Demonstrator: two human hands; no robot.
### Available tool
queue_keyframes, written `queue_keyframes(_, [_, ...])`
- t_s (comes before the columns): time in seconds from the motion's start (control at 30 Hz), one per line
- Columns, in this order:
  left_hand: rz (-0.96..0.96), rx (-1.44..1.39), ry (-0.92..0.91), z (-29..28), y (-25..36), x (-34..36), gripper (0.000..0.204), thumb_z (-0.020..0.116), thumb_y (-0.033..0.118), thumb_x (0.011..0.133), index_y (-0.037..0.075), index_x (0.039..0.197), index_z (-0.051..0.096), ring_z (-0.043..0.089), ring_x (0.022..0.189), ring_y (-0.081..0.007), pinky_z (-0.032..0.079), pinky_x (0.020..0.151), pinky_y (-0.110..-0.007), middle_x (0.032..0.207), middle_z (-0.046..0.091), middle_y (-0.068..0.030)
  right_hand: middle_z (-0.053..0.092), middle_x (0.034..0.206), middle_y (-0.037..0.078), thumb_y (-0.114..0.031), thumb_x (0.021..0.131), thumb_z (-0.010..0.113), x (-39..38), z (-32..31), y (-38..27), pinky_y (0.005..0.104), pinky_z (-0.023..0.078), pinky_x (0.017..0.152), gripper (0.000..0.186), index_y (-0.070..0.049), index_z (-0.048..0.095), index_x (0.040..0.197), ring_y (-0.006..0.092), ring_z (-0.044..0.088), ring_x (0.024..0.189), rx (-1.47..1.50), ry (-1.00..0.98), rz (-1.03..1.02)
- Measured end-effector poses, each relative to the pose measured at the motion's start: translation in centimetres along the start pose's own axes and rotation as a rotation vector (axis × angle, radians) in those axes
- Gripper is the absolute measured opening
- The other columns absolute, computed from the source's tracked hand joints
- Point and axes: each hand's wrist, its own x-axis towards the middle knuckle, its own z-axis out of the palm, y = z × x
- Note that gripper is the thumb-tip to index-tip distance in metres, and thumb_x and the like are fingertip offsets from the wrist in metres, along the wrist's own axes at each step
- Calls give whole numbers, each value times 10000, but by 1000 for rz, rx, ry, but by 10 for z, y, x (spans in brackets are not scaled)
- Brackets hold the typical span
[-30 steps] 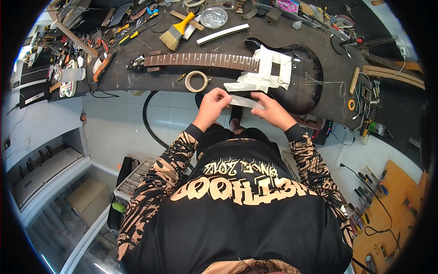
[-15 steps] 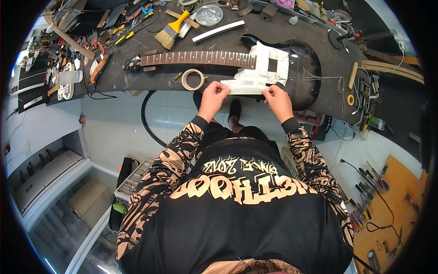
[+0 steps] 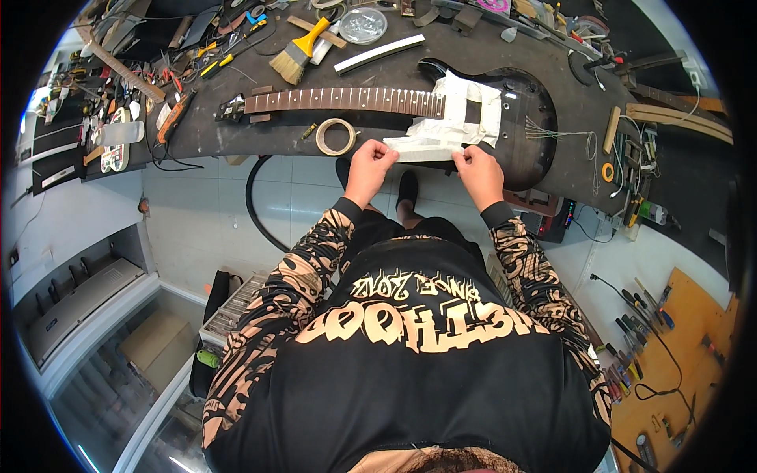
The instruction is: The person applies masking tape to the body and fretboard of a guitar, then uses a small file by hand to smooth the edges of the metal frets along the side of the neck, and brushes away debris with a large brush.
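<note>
Whitish flat strip (image 3: 428, 155) | hands (image 3: 367, 170) (image 3: 480, 172) pinching opp. ends | glossy dk gtr body (image 3: 514, 130) nr

- Left grip (image 3: 368, 169): upper centre of the frame, thumb and fingers pinched together.
- Right grip (image 3: 481, 175): farther right, about level, pinched likewise.
- Arms (image 3: 288, 276): bent, angling inward from lower left and lower right.

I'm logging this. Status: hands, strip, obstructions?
Left hand, right hand pinching opposite ends. Tape strip between, at guitar's near edge. Tape roll beside left hand, not blocking.
</note>
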Motion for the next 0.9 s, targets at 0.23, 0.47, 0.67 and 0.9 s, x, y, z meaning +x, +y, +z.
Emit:
queue_keyframes(0.23, [40, 73, 11, -3, -5, 3, 199, 831, 140, 1013, 15, 1006, 677, 646, 781, -85, 538, 724, -257, 872, 709, -15, 779, 807, 166, -401, 984, 771, 0, -3, -7, 527, 581, 748, 340, -68, 777, 917, 417, 767, 825, -89, 37, -47])
queue_keyframes(0.47, [-18, 85, 21, -8, -2, 3, 266, 868, 159, 988, 22, 1064, 654, 637, 789, -82, 530, 706, -262, 882, 696, -20, 779, 815, 181, -429, 987, 767, 3, -11, -11, 544, 577, 747, 375, -66, 769, 891, 431, 762, 817, -178, 11, -49])
queue_keyframes(0.67, [635, 725, 187, -9, 32, 0, 450, 910, 262, 927, 23, 1199, 642, 679, 1016, -312, 555, 926, -437, 1044, 688, -99, 737, 777, 201, -452, 1001, 764, 0, -20, 7, 543, 549, 691, 455, -46, 692, 809, 451, 730, 782, -191, 88, -14])
queue_keyframes(0.9, [213, 937, -42, 45, 69, 21, 768, 836, 656, 888, 55, 1342, 685, 698, 1266, -360, 516, 1037, -527, 1291, 765, -180, 759, 796, 209, -402, 1033, 718, 0, 7, -29, 563, 575, 698, 395, -66, 751, 827, 453, 747, 767, -114, 55, -196])
